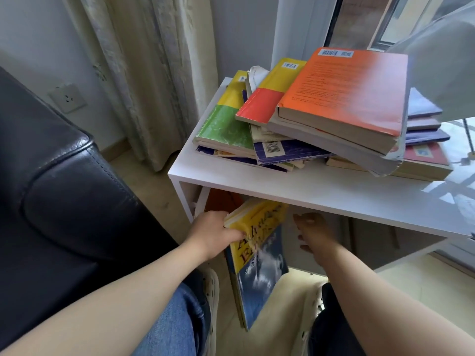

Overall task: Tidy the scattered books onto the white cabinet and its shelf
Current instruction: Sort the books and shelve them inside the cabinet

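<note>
A white cabinet (295, 187) stands ahead with a messy pile of books on top: an orange book (352, 91) uppermost, a yellow-and-red book (267, 98), a yellow-and-green book (226, 124) and several purple ones (285, 150). Under the top board, my left hand (214, 231) grips a yellow-and-blue book (257, 253) by its upper left corner, the book standing tilted at the front of the lower shelf. An orange book (221, 200) stands behind it inside. My right hand (314, 233) hovers just right of the book with fingers relaxed, holding nothing.
A dark leather sofa arm (59, 201) fills the left. A curtain (144, 73) hangs behind, and a wall socket (68, 97) sits by it. A window (385, 21) lies at the back right. My knees and white shoes (212, 291) are below.
</note>
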Demonstrator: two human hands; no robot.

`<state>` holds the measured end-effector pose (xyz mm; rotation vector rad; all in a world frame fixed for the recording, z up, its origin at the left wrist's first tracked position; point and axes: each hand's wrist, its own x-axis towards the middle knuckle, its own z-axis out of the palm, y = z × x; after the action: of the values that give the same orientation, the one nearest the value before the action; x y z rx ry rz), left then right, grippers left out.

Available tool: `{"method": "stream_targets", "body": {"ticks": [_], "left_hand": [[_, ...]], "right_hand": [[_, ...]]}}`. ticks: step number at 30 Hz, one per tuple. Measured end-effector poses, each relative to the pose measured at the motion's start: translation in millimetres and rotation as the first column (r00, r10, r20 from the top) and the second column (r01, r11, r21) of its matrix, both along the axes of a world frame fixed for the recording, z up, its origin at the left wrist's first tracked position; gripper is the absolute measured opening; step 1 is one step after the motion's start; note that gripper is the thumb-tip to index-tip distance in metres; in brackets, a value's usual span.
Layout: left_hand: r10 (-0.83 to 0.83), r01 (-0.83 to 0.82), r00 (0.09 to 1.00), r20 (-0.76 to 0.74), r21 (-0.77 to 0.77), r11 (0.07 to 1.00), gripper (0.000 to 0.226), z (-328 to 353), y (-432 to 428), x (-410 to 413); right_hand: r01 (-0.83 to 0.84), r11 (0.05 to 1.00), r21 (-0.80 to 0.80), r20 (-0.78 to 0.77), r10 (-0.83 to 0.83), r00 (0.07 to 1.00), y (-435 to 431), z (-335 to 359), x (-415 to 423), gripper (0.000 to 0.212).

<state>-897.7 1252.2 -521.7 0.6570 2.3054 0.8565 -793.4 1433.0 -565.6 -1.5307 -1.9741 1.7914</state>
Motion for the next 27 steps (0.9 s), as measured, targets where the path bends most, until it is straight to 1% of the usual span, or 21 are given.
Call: {"method": "stream_targets", "body": {"ticks": [1,2,3,4,7,9,10,12,15,17,18,21,23,25,27], "left_hand": [[0.027,-0.027,0.999,0.026,0.021,0.999,0.042,-1,1,1],[0.057,-0.059,0.997,0.048,0.041,0.997,0.052,-1,2,2],[0.086,-0.089,0.995,0.059,0.058,0.994,0.058,-2,3,3],[0.115,-0.120,0.991,0.066,0.076,0.990,0.059,-2,4,4],[0.214,-0.221,0.975,0.067,0.137,0.966,0.039,0,5,5],[0.264,-0.273,0.962,0.070,0.185,0.944,0.036,3,6,4],[0.281,-0.285,0.958,0.050,0.204,0.936,0.037,4,6,4],[0.293,-0.274,0.954,-0.055,0.232,0.933,0.034,5,7,6],[0.277,-0.215,0.935,-0.223,0.265,0.940,0.027,7,10,9],[0.255,-0.195,0.929,-0.268,0.231,0.953,0.025,3,13,8],[0.249,-0.201,0.929,-0.274,0.191,0.961,0.025,-2,15,7],[0.244,-0.246,0.938,-0.245,0.024,0.969,0.029,-22,20,4],[0.221,-0.254,0.941,-0.256,-0.103,0.962,0.033,-31,25,3],[0.235,-0.279,0.934,-0.268,-0.138,0.950,0.035,-33,28,1],[0.279,-0.320,0.923,-0.264,-0.127,0.939,0.034,-33,30,-2]], "right_hand": [[0.024,1.000,-0.010,-0.021,-0.024,0.999,1,0,1,0.032],[0.021,1.000,-0.015,-0.028,-0.022,0.999,1,2,2,0.032],[0.000,1.000,-0.028,-0.019,-0.001,1.000,2,2,4,0.030],[-0.022,0.999,-0.041,0.001,0.022,1.000,2,1,6,0.029],[-0.065,0.995,-0.080,0.034,0.068,0.997,0,2,9,0.032],[-0.065,0.995,-0.082,0.030,0.067,0.997,-1,2,9,0.035],[-0.069,0.994,-0.082,0.032,0.072,0.997,-1,3,9,0.036],[-0.081,0.993,-0.090,0.030,0.084,0.996,-2,4,9,0.034],[-0.093,0.991,-0.100,-0.042,0.089,0.995,-4,8,9,0.023],[-0.098,0.990,-0.100,-0.099,0.088,0.991,-5,11,7,0.013],[-0.099,0.989,-0.106,-0.109,0.087,0.990,-5,11,7,0.011],[-0.122,0.985,-0.126,-0.095,0.110,0.989,-8,10,6,0.012],[-0.145,0.979,-0.140,-0.087,0.134,0.987,-10,9,4,0.013],[-0.169,0.974,-0.152,-0.086,0.157,0.984,-11,9,4,0.014],[-0.179,0.972,-0.155,-0.089,0.166,0.982,-10,9,4,0.015]]}}
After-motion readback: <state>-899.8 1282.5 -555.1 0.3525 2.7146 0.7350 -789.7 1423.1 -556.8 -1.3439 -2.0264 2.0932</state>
